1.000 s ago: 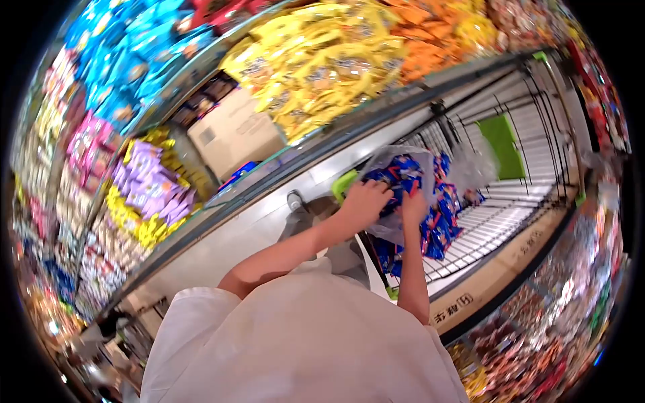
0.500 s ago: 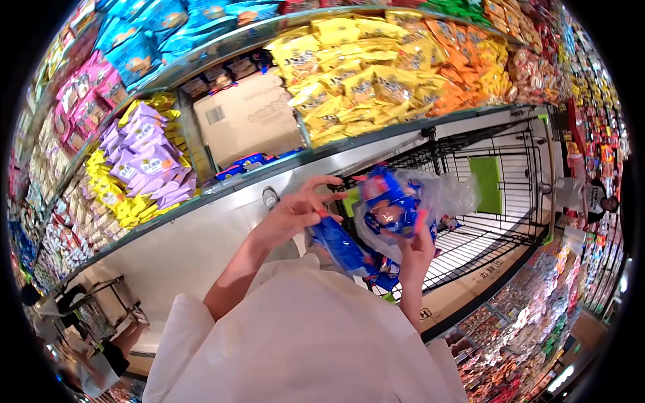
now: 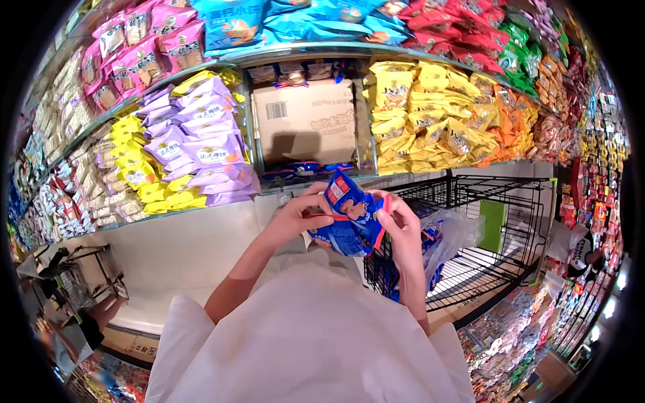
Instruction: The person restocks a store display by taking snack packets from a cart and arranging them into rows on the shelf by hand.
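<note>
Just in front of the shelf edge, both hands hold blue snack packets with red edges. My left hand (image 3: 299, 216) is closed, pinching the red edge of the lower snack packet (image 3: 340, 238). My right hand (image 3: 402, 219) is closed on the red side edge of the upper snack packet (image 3: 356, 205), which overlaps the lower one. Beside my right hand, a clear plastic bag (image 3: 455, 235) with more blue packets in it lies in the black shopping cart (image 3: 497, 265).
Ahead, a cardboard box (image 3: 306, 124) stands in a shelf bin, with several blue packets (image 3: 302, 168) along its front. Purple packets (image 3: 211, 154) lie left of it, yellow packets (image 3: 430, 114) right. People with another cart (image 3: 84, 282) are at the lower left; another person (image 3: 579, 252) is at far right.
My right hand has moved from over the cart toward my left hand, bringing the two packets together. The plastic bag now sits apart from the hands. The view has turned toward the shelf.
</note>
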The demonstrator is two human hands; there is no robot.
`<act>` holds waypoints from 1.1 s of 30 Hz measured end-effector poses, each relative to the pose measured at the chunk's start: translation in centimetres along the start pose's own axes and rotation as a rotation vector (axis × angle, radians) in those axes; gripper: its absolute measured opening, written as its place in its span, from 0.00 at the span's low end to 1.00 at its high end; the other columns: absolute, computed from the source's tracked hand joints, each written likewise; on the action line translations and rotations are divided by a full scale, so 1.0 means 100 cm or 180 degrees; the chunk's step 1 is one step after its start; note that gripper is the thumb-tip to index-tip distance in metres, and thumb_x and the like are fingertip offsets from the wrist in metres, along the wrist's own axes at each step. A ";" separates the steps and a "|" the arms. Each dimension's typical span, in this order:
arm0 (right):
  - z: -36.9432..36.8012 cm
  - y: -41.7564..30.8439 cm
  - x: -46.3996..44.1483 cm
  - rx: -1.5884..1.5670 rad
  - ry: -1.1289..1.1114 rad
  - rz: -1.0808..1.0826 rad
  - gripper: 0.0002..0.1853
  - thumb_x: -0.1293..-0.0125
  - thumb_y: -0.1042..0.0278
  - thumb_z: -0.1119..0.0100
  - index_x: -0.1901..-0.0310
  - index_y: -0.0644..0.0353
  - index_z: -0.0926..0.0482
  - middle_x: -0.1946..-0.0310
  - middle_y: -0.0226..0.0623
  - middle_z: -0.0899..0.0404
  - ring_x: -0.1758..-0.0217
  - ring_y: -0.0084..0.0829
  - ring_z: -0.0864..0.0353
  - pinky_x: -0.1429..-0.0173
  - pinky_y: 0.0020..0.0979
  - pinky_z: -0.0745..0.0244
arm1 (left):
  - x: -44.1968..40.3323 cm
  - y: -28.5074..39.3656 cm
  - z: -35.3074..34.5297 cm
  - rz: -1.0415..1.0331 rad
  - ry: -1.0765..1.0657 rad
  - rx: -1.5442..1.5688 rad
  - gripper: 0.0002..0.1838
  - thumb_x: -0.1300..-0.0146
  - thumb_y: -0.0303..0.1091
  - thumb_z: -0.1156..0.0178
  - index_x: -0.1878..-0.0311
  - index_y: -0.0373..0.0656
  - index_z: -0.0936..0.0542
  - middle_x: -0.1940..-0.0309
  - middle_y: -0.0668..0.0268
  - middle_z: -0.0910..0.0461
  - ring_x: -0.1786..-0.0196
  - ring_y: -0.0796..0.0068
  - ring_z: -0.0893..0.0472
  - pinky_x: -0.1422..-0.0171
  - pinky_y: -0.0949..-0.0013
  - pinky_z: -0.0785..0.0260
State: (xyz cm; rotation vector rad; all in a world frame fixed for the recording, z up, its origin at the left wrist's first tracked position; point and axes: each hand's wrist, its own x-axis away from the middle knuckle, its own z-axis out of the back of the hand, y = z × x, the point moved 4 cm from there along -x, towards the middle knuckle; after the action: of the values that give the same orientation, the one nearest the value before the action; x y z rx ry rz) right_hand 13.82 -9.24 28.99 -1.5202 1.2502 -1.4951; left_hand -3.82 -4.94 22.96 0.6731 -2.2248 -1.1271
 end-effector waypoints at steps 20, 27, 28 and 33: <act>-0.012 -0.037 -0.048 0.3556 -0.0892 0.1735 0.37 0.66 0.67 0.29 0.47 0.55 0.32 0.38 0.45 0.46 0.37 0.47 0.42 0.38 0.42 0.42 | -0.008 -0.041 0.032 0.0357 0.0978 0.1196 0.06 0.42 0.33 0.43 0.71 0.45 0.28 0.70 0.75 0.27 0.65 0.88 0.30 0.60 0.81 0.39; -0.029 -0.051 -0.130 0.3658 -0.1417 0.2357 0.37 0.58 0.77 0.38 0.41 0.51 0.37 0.39 0.41 0.43 0.35 0.42 0.45 0.35 0.40 0.46 | -0.035 -0.001 0.041 0.0165 0.1006 0.0720 0.06 0.44 0.32 0.41 0.71 0.45 0.29 0.73 0.76 0.29 0.66 0.87 0.31 0.59 0.81 0.41; -0.029 -0.048 -0.144 0.3437 -0.1525 0.2204 0.38 0.58 0.76 0.38 0.40 0.52 0.39 0.39 0.41 0.43 0.35 0.42 0.45 0.34 0.39 0.46 | -0.037 0.004 0.042 0.0161 0.1015 0.0697 0.06 0.44 0.31 0.41 0.71 0.45 0.29 0.72 0.76 0.29 0.66 0.87 0.31 0.60 0.82 0.41; -0.019 -0.002 -0.191 0.3206 -0.2261 0.1480 0.40 0.57 0.75 0.36 0.39 0.55 0.41 0.39 0.41 0.43 0.35 0.41 0.45 0.33 0.35 0.48 | -0.034 0.034 0.044 -0.0142 0.1140 0.0468 0.06 0.44 0.31 0.42 0.71 0.44 0.30 0.72 0.72 0.29 0.67 0.84 0.30 0.61 0.81 0.41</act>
State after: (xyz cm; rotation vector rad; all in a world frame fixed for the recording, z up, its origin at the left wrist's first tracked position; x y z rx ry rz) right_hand 14.10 8.85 22.72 -0.8345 0.2722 -0.8807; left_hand -4.94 1.52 22.77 0.9120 -2.0033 -0.7945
